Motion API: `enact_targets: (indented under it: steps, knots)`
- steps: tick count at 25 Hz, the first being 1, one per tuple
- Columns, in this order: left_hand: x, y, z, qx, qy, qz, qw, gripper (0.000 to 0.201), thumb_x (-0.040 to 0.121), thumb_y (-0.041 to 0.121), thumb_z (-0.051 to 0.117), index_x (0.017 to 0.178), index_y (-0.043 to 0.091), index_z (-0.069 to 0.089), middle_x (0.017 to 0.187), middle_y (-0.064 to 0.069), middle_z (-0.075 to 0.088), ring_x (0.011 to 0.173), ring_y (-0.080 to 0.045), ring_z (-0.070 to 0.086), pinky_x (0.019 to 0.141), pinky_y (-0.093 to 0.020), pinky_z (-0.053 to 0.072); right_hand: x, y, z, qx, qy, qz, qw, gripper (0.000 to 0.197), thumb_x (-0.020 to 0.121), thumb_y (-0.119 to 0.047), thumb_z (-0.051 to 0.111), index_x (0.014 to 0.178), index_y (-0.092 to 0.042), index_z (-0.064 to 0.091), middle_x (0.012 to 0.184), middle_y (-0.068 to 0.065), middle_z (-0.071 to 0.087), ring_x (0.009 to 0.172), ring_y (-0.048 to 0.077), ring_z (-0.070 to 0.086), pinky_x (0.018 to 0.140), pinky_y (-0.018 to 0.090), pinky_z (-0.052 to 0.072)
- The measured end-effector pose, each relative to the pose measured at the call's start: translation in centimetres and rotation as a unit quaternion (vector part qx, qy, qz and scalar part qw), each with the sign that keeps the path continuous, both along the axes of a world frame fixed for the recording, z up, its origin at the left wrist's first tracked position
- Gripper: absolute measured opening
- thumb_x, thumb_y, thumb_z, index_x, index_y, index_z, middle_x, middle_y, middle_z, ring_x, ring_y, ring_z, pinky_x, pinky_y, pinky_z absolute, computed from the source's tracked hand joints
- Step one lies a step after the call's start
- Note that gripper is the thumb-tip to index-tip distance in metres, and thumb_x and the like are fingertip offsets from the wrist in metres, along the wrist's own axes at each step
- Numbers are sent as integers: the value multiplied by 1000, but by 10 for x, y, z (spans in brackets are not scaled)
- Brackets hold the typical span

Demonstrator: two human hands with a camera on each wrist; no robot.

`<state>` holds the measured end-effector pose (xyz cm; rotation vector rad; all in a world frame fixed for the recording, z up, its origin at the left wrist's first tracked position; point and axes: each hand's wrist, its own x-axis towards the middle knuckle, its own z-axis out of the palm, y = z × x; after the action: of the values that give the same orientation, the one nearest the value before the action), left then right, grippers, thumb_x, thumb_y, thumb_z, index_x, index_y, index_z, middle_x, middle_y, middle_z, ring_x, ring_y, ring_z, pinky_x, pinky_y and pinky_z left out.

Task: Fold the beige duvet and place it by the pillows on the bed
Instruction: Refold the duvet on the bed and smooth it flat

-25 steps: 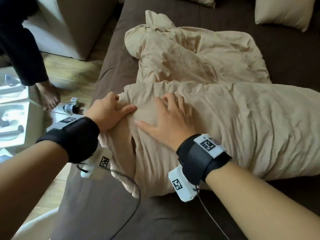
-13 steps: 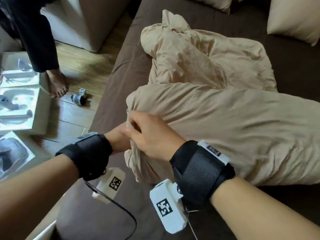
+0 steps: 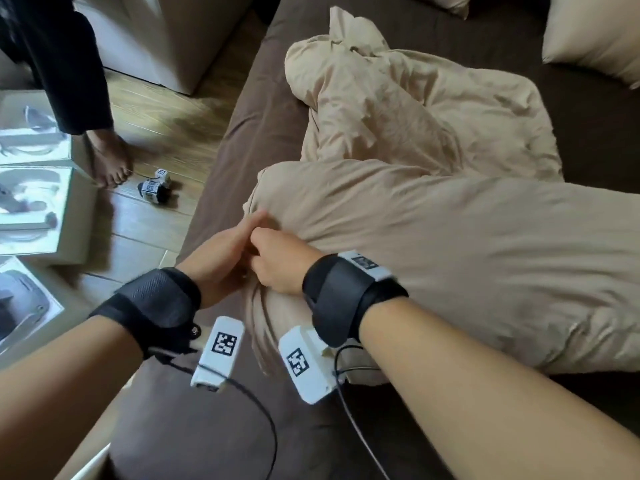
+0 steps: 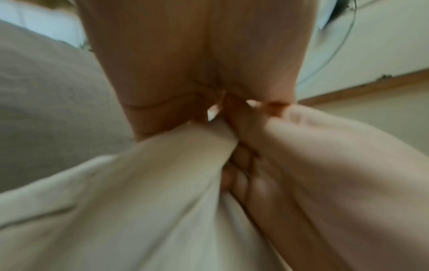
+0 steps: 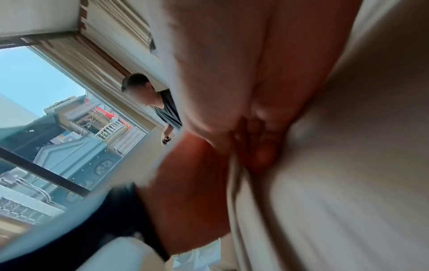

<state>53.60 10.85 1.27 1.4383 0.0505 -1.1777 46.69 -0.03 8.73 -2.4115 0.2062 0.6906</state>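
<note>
Since a second ago, no longer flat on the crumpled beige cotton duvet [image 3: 433, 237]: left hand [image 3: 221, 252] and right hand [image 3: 277, 265] now bunched together at its near-left corner, pinching gathered cloth. Right fingers curled tight around a fold; left fingertips mostly hidden behind the right hand, grip hard to make out through blur. Duvet heaped on the dark brown bed [image 3: 249, 109], cream pillows [image 3: 595, 32] beyond it, cut off by the frame edge.

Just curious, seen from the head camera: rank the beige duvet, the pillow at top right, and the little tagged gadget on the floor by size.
1. beige duvet
2. pillow, partly cut off
3. gadget
</note>
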Motion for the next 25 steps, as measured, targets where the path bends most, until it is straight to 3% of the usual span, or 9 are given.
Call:
enact_targets:
  steps: [2,4,7,10,15,17,20,22,25]
  knots:
    - [4,0,13,-7,-19,-16,1000,36,95,43,62,107,10,68,95,-8,66,87,-22,63,68,-29,55,4,-20,23,14,-97,-50,994,13,91,-14,56,103,-15,62,100,2,66,93,19,61,82,26,44]
    - [1,9,30,-15,-45,-27,999,38,93,49,59,99,14,72,93,2,71,81,-11,67,65,-21,55,8,-54,33,-63,-157,-124,978,40,87,-36,61,125,-25,53,124,-2,56,117,18,51,96,29,37]
    - [-30,23,38,-1,-107,-143,984,46,78,67,65,105,30,70,98,20,75,87,6,69,70,-14,56,24,-80,1,-206,15,-96,974,83,74,-75,52,144,-39,25,154,-1,25,146,31,15,112,60,19]
    - [-61,39,11,93,-260,-312,909,61,62,69,78,111,37,59,113,20,69,107,1,64,86,-18,50,64,-89,-44,-195,43,-42,979,58,88,-57,55,131,-20,44,136,11,50,129,36,44,103,40,36]
    - [-38,29,-17,197,-261,-329,886,72,57,87,65,89,23,63,89,4,70,84,-15,66,72,-30,53,83,-118,-62,-176,3,-53,983,48,94,-45,58,125,-8,54,123,11,62,113,32,57,83,28,39]
    - [-40,29,-7,194,-297,-345,869,95,48,88,67,112,18,63,109,2,70,102,-18,65,88,-34,53,73,-119,-51,-152,3,-67,986,52,93,-50,58,123,-9,53,120,10,62,110,29,58,80,28,38]
    - [-49,11,37,121,-417,-221,873,121,62,64,69,158,22,9,162,4,18,151,-13,16,120,-25,16,58,-128,-8,-112,-26,-59,992,73,88,-65,52,139,-14,42,140,8,52,127,27,50,90,29,39]
    - [-47,-28,73,106,-544,-212,805,123,68,81,54,157,29,-13,167,2,-12,154,-21,-12,125,-43,4,30,-139,20,-89,-96,-77,988,77,89,-67,46,151,-23,29,155,3,36,141,22,36,110,35,32]
    - [-36,-86,75,185,-591,-393,679,131,48,106,34,150,47,-22,166,3,-19,151,-39,-16,120,-63,-2,-49,-173,22,-180,-64,-85,978,67,89,-71,28,150,-49,11,163,-12,7,151,16,2,117,60,6]
